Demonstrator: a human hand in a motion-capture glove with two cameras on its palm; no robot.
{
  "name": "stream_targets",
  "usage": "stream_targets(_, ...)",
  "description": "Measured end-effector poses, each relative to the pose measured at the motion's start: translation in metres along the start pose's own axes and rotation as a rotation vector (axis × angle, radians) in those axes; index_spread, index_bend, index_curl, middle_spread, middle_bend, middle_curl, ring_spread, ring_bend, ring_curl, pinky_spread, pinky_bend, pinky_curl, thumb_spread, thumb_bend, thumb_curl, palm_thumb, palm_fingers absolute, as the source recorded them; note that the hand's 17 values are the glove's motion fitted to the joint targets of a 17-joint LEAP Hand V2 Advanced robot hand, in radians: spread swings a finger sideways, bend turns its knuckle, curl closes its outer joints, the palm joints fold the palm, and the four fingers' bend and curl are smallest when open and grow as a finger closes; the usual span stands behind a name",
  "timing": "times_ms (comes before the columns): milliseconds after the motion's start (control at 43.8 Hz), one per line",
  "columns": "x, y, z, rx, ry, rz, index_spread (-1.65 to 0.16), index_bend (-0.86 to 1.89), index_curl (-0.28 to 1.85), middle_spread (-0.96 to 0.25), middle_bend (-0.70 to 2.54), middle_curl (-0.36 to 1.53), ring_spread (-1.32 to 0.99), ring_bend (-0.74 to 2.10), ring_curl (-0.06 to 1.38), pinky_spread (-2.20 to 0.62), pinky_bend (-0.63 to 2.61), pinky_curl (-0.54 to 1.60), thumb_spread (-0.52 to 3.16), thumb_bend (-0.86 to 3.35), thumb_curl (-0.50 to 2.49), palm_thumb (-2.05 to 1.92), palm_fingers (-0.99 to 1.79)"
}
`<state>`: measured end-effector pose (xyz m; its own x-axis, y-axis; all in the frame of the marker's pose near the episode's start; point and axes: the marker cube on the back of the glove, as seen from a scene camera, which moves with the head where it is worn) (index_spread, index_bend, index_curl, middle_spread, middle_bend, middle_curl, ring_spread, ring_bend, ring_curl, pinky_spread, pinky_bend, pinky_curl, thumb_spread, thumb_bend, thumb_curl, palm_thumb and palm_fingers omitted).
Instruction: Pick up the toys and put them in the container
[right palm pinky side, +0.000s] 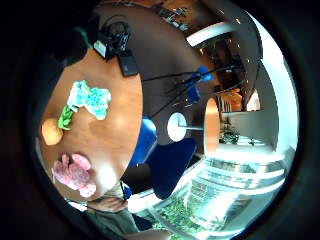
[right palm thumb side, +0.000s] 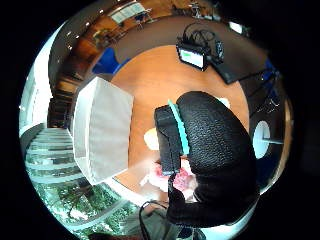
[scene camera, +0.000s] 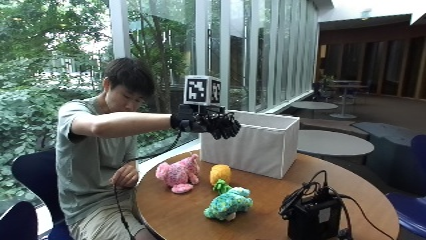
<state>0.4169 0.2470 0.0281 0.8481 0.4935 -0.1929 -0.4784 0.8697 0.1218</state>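
Three soft toys lie on the round wooden bench (scene camera: 266, 200), none in the grip: a pink plush animal toy (scene camera: 178, 174) nearest the person, an orange plush carrot-like toy with green leaves (scene camera: 220, 176) just beside it, and a teal-and-white crocheted plush toy (scene camera: 227, 204) closer to the bench's front edge, touching the carrot's green top. In the little finger side palm view the same three lie in a row on the wood — pink (right palm pinky side: 75, 174), orange (right palm pinky side: 52, 131), teal (right palm pinky side: 91, 98).

The black-gloved right hand (scene camera: 214, 124) is held up in the air on an outstretched arm, above the toys and well apart from them, roughly over the pink and orange ones and in front of the near wall of the white fabric rectangular container (scene camera: 251, 144). The grip is empty, fingers hanging loosely curled downward — nothing pinched. In the thumb side palm view the gloved hand (right palm thumb side: 210, 155) covers much of the picture, with a bit of pink toy (right palm thumb side: 175, 177) showing past it and the container (right palm thumb side: 102, 127) beside it on the bench.

The container stands upright toward the back of the bench, just behind the orange toy. The person's bare left hand (scene camera: 124, 176) rests at the bench edge near the pink toy. A black electronic box with cables (scene camera: 313, 212) sits on the bench's right side, apart from the toys.
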Motion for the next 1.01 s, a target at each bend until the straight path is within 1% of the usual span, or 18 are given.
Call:
stream_targets(206,-0.016,-0.02,0.03,-0.089,0.034,-0.019,-0.23,0.13,0.17,-0.15,0.36,0.34,-0.21,0.82,0.31,-0.18,0.94,0.36,1.47,-0.05,0.1,-0.08,-0.02)
stream_targets(297,-0.02,-0.027,0.036,-0.102,0.048,-0.031,-0.22,0.13,0.18,-0.16,0.36,0.35,-0.21,0.81,0.31,-0.18,0.95,0.36,1.46,-0.05,0.1,-0.09,-0.04)
stream_targets(594,-0.02,-0.034,0.046,-0.117,0.112,-0.057,-0.22,0.12,0.2,-0.1,0.36,0.38,-0.21,0.81,0.33,-0.17,0.96,0.36,1.45,-0.05,0.1,-0.09,-0.06)
stream_targets(754,-0.011,-0.036,0.059,-0.127,0.067,-0.087,-0.22,0.12,0.2,-0.08,0.35,0.39,-0.21,0.81,0.34,-0.17,0.96,0.36,1.44,-0.05,0.1,-0.09,-0.06)
stream_targets(960,0.006,-0.039,0.081,-0.183,0.006,-0.076,-0.22,0.11,0.2,-0.08,0.36,0.41,-0.2,0.78,0.34,-0.15,0.93,0.35,1.4,-0.06,0.1,-0.09,-0.12)
stream_targets(983,0.008,-0.041,0.084,-0.191,-0.004,-0.074,-0.22,0.1,0.2,-0.08,0.36,0.41,-0.21,0.79,0.34,-0.16,0.94,0.36,1.41,-0.06,0.1,-0.1,-0.09)
stream_targets(1005,0.009,-0.042,0.088,-0.204,-0.014,-0.073,-0.22,0.1,0.2,-0.07,0.35,0.41,-0.2,0.77,0.34,-0.15,0.92,0.35,1.39,-0.06,0.11,-0.09,-0.13)
